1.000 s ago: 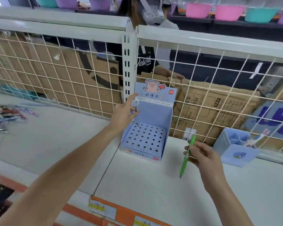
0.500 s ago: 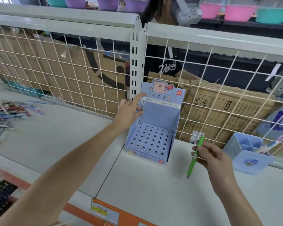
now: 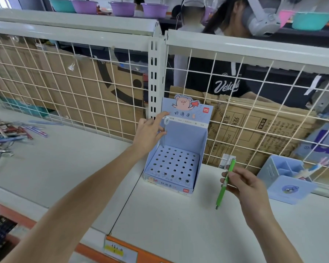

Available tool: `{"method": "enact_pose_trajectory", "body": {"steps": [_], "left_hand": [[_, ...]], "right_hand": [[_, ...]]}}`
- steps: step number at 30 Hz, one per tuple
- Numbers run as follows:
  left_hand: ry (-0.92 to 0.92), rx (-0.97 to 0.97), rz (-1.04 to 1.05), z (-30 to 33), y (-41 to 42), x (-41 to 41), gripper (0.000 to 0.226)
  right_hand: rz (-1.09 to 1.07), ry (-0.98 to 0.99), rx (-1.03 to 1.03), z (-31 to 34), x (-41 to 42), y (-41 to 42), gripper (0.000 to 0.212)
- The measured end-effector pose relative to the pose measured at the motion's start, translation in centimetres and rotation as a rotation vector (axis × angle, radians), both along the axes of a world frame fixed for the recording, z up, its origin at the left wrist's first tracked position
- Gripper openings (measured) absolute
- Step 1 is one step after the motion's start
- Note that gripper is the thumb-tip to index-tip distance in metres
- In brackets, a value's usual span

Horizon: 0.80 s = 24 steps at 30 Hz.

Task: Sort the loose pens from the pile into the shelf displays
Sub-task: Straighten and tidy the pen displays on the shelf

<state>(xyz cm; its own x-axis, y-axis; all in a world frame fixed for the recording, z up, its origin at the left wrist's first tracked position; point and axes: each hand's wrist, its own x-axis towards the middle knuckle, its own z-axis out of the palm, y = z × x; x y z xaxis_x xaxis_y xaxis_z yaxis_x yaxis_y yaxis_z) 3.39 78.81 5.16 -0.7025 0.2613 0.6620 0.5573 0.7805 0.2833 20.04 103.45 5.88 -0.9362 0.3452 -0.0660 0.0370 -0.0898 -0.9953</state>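
Note:
A light-blue cardboard pen display (image 3: 186, 133) with a pig picture and a perforated base stands on the white shelf against the wire grid. My left hand (image 3: 150, 133) pinches a thin pale pen with a white ring top (image 3: 166, 120), held upright over the display's back left corner. Its lower tip is hard to make out. To the right of the display, my right hand (image 3: 243, 185) grips a green pen (image 3: 225, 185), tip pointing down above the shelf. The pile of loose pens (image 3: 6, 133) lies far left on the shelf.
A blue desk organiser (image 3: 285, 185) holding one pen (image 3: 311, 168) stands at the right by the white wire grid (image 3: 84, 88). Cardboard boxes and a person wearing a headset are behind the grid. An orange price rail (image 3: 122, 249) runs along the shelf's front edge.
My left hand stays at the display's back left corner with the ring-topped pen. My right hand keeps hold of the green pen. The camera view has shifted a little.

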Motion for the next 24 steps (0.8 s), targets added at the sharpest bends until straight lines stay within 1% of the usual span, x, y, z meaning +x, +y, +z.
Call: {"method": "enact_pose_trajectory", "body": {"steps": [8,10,12,14,16,18,20,22,24], "left_hand": [[0.021,-0.079,0.072,-0.3,0.3,-0.2,0.057],[0.113,-0.134,0.106,-0.3,0.1,-0.3,0.053],[0.252,-0.182,0.167,-0.2,-0.2,-0.6,0.042],[0.340,-0.171,0.173,0.2,-0.3,-0.8,0.037],[0.350,-0.121,0.123,0.5,-0.2,-1.0,0.035],[0.317,-0.082,0.079,0.7,0.0,-1.0,0.036],[0.283,-0.071,0.081,0.8,0.1,-0.9,0.036],[0.290,-0.079,0.104,0.9,0.2,-0.8,0.030],[0.339,-0.091,0.126,1.0,0.3,-0.9,0.021]], "right_hand": [[-0.014,-0.009,-0.026,-0.4,0.1,-0.1,0.013],[-0.015,-0.006,-0.020,-0.4,0.3,-0.1,0.014],[-0.014,-0.002,-0.016,-0.4,0.4,0.0,0.015],[-0.016,-0.002,-0.019,-0.5,0.5,0.0,0.015],[-0.018,-0.003,-0.020,-0.5,0.6,-0.1,0.014],[-0.024,-0.001,-0.022,-0.5,0.7,-0.2,0.014],[-0.028,0.002,-0.023,-0.5,0.8,-0.2,0.014],[-0.030,0.004,-0.013,-0.4,0.8,-0.2,0.015],[-0.032,0.008,-0.006,-0.3,0.9,-0.2,0.016]]}}
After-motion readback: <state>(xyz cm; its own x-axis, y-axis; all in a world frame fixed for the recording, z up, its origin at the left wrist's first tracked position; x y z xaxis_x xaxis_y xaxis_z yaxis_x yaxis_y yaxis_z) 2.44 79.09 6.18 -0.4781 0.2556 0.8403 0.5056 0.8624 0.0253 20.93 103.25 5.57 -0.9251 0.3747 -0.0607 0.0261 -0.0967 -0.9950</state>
